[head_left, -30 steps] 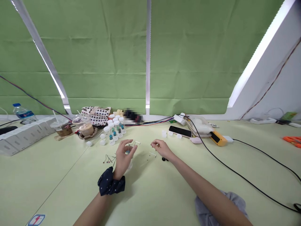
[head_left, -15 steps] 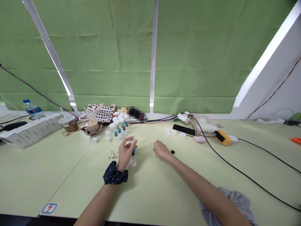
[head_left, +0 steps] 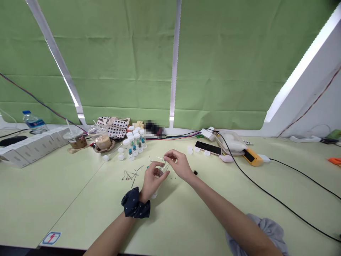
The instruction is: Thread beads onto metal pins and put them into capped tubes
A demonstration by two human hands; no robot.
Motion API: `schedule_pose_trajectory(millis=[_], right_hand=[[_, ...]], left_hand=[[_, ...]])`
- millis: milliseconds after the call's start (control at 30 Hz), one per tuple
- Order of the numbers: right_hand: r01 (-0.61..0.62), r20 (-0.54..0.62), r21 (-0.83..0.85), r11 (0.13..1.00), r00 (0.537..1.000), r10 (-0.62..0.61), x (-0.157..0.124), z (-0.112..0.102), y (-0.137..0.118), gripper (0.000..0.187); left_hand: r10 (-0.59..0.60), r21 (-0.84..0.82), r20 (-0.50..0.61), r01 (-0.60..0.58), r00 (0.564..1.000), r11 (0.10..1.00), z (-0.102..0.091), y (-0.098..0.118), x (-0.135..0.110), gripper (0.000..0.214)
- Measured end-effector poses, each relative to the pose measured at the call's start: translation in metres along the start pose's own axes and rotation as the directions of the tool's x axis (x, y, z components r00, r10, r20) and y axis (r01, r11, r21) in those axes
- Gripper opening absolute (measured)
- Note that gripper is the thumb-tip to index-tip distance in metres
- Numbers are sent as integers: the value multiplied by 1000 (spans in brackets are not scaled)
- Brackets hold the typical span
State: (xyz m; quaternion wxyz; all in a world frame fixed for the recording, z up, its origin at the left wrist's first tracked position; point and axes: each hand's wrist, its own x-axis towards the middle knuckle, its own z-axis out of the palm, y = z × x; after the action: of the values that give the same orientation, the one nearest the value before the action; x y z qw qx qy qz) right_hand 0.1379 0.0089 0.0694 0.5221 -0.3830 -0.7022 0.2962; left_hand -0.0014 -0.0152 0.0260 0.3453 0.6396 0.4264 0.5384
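Observation:
My left hand (head_left: pixel 152 180) is closed around a clear vial (head_left: pixel 161 172), tilted with its mouth toward the right. Most of the vial is hidden by the fingers; its white base (head_left: pixel 154 195) shows below the hand. At the vial's mouth, my right hand (head_left: pixel 179 164) pinches a thin metal rod (head_left: pixel 164 164). Thin metal pins (head_left: pixel 129 175), some with reddish tips, lie left of my left hand. Beyond it is a thin bent wire (head_left: pixel 150 159). A small black piece (head_left: pixel 195 172) sits beside my right wrist.
Several white-capped vials (head_left: pixel 135 143) stand at the back left, near loose white caps (head_left: pixel 120 156) and drink cups (head_left: pixel 102 140). White boxes (head_left: pixel 34 147) line the far left. A phone (head_left: pixel 208 148), a yellow device (head_left: pixel 252 157) and a black cable (head_left: pixel 262 186) lie at right.
My right hand has lifted from the table and moved left to the vial with a thin rod. My left hand has shifted right and tilted the vial. More pins show on the table at left.

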Motion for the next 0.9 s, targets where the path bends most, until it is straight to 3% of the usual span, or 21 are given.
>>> schedule_pose_trajectory(millis=[133,233,267,333,367,500,633,767,867,900], right_hand=[[17,146,-85,996,989,-5,4,-2,12,18],[-45,30,-280,959,998,56,21,-17,41,23],[-117,-12,-411,904,992,123,27,-23,53,22],[-298,-102,-679,671,943,316,36,-37,76,22],[-348,-145,-707,615,923,356,38,-44,87,27],[-429,-211,-725,539,883,419,35,-60,118,31],[-442,-197,-696,566,875,441,32,-67,130,21],[-424,-130,-636,644,882,452,36,-67,123,20],[-383,-37,-491,782,906,421,33,-56,96,30],[-352,26,-252,902,929,370,30,-50,84,34]], left_hand=[[35,22,-12,-35,999,999,1,0,-1,25],[28,8,-23,-27,999,1000,1,-2,-1,26],[26,1,-19,-26,999,1000,0,-3,-1,27],[29,-13,-11,-29,1000,999,0,-4,-1,28],[32,-20,-6,-32,999,999,0,-4,-1,29],[50,-45,33,-49,998,998,1,-5,-3,31],[82,-50,87,-78,993,996,3,-8,-5,32],[76,-36,92,-73,993,997,5,-15,-4,33],[48,-7,101,-47,994,999,7,-22,-4,31],[36,1,106,-37,994,999,8,-24,-4,31]])
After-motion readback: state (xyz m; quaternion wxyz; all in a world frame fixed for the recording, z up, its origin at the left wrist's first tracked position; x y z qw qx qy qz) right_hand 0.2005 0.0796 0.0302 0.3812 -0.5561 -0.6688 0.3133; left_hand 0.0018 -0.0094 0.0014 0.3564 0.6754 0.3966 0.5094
